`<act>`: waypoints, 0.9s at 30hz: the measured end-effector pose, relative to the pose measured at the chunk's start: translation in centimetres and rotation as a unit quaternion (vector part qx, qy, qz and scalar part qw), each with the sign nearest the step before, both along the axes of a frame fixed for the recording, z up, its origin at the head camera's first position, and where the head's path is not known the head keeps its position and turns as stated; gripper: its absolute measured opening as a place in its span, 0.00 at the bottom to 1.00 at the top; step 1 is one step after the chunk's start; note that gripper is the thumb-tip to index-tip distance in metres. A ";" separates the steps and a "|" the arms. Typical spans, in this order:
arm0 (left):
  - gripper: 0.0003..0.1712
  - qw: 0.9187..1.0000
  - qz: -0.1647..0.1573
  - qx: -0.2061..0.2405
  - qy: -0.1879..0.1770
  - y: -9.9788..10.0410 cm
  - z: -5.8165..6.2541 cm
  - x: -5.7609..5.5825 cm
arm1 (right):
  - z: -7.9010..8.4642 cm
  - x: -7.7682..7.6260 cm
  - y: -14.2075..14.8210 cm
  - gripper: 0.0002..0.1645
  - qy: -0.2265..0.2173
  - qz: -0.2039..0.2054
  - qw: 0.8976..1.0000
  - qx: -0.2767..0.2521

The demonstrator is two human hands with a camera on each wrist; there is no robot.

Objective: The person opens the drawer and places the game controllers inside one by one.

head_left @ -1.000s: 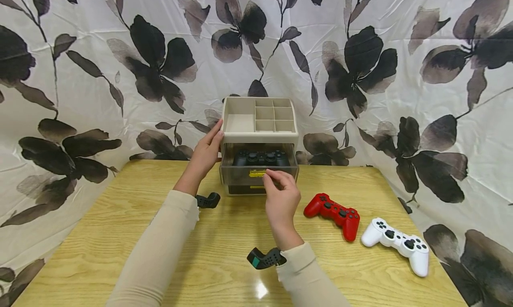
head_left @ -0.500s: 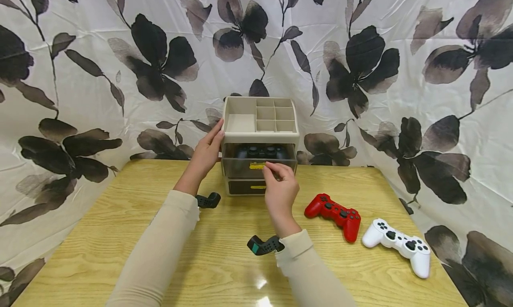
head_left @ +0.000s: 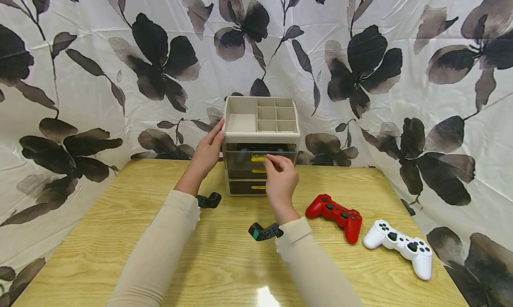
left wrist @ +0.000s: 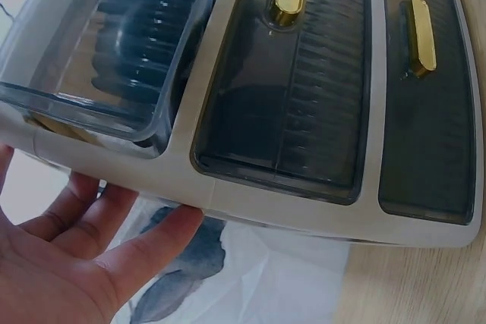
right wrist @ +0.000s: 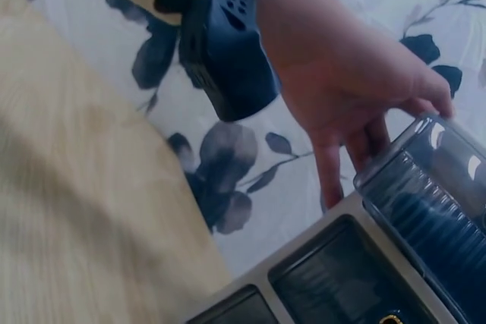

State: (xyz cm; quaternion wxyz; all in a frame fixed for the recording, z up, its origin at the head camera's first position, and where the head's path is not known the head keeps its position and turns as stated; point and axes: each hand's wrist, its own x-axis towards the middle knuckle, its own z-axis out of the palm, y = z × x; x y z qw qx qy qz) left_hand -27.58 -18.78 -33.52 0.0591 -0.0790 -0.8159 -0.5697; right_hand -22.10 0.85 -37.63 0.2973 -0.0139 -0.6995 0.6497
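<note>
One cream organizer [head_left: 260, 138] stands near the far edge of a wooden table [head_left: 228, 258], with a floral cloth [head_left: 308, 8] hanging behind it. Its top is split into a wide compartment on the left and six small ones on the right. Below are three smoky drawers: the top drawer [head_left: 240, 162] juts forward of the frame, partly out, while the middle drawer [head_left: 240, 175] and the bottom drawer [head_left: 240, 189] sit flush. A dark item [left wrist: 140, 36] lies inside the top drawer, its outline blurred by the tinted plastic. The right hand [head_left: 282, 182] pinches the right end of the top drawer's gold handle [head_left: 258, 158] between thumb and fingertips. The left hand [head_left: 205, 153] grasps nothing; its outstretched fingers rest along the organizer's left side, the thumb near the front edge. Each wrist carries a black device [head_left: 208, 200], beside the end of a cream sleeve [head_left: 160, 249]. To the right of the right hand, a red controller [head_left: 335, 212] lies face up on the table, set at a slant; near it, farther right and closer to the person, a white controller [head_left: 402, 243] also lies face up
</note>
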 end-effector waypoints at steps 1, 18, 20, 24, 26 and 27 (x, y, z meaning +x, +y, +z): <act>0.28 1.000 -0.001 0.001 0.001 0.0 0.0 0.0 | 0.0 -0.2 0.0 0.07 0.001 0.000 1.000 0.001; 0.28 1.000 0.001 -0.011 0.009 -0.1 0.0 -0.1 | 0.2 -2.4 -0.2 0.07 0.013 -0.011 0.999 0.038; 0.28 1.000 0.002 -0.013 0.010 -0.1 0.0 0.0 | 0.3 -2.6 -0.2 0.08 0.011 -0.010 0.999 0.043; 0.28 1.000 0.001 -0.011 0.009 -0.1 0.1 0.0 | 0.4 -3.0 -0.1 0.08 0.007 -0.012 0.999 0.049; 0.28 1.000 -0.001 -0.011 0.007 0.0 0.1 0.1 | 0.4 -3.1 -0.1 0.08 0.007 -0.012 0.999 0.052; 0.28 1.000 -0.001 -0.010 0.006 0.0 0.1 0.1 | 0.3 -3.2 -0.1 0.08 0.007 -0.011 0.998 0.054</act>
